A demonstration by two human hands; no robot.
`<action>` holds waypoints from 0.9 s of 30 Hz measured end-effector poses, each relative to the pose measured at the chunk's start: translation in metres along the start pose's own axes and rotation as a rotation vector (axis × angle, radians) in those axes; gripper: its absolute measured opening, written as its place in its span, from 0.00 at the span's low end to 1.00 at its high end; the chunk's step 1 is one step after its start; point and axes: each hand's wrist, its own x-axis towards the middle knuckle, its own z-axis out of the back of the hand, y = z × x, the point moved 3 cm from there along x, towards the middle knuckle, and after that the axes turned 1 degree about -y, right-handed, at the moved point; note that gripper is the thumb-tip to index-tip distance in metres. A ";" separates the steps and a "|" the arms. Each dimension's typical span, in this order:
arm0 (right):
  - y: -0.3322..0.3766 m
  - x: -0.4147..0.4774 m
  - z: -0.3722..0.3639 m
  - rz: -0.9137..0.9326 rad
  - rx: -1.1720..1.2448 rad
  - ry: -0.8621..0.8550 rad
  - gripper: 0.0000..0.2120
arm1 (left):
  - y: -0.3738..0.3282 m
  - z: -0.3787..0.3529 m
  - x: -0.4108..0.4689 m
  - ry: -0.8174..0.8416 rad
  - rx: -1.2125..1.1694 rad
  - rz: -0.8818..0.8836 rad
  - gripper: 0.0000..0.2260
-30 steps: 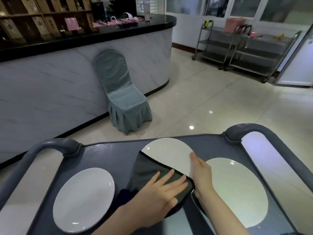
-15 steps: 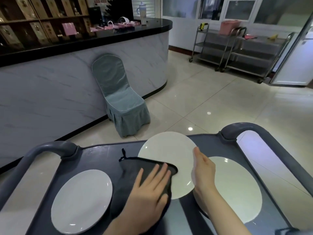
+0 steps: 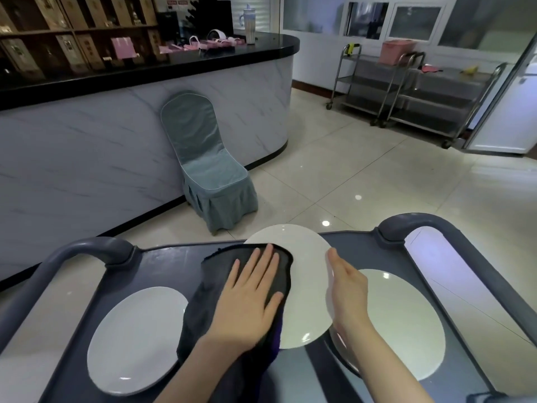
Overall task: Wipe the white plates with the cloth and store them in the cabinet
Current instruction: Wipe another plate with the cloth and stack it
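The left hand (image 3: pixel 250 301) lies flat with spread fingers and presses the dark fuzzy cloth (image 3: pixel 200 312) onto the left half of the middle plate (image 3: pixel 305 286), which is round, white and glossy. The right hand (image 3: pixel 347 289) touches this plate's right rim with straight fingers and clasps nothing.

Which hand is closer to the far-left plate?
Left. The left hand lies flat on the cloth beside the far-left plate; the right hand is beyond the middle plate, at its right edge.
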 end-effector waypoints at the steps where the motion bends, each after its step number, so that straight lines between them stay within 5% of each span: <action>1: 0.003 0.002 0.002 0.009 0.002 -0.011 0.23 | -0.002 -0.002 -0.008 -0.002 0.003 -0.031 0.29; 6: -0.003 0.001 0.002 -0.012 0.029 -0.059 0.12 | -0.048 -0.013 -0.049 -0.036 -0.029 -0.229 0.28; 17: -0.012 -0.026 -0.005 -0.064 0.010 -0.043 0.28 | -0.023 0.009 0.027 -0.036 -0.015 -0.095 0.28; 22: 0.008 -0.015 0.006 -0.046 0.065 -0.061 0.26 | -0.009 0.013 0.010 -0.049 0.007 -0.041 0.28; 27: 0.008 -0.014 0.016 -0.040 0.112 -0.115 0.25 | -0.028 -0.005 -0.035 -0.035 -0.021 -0.196 0.29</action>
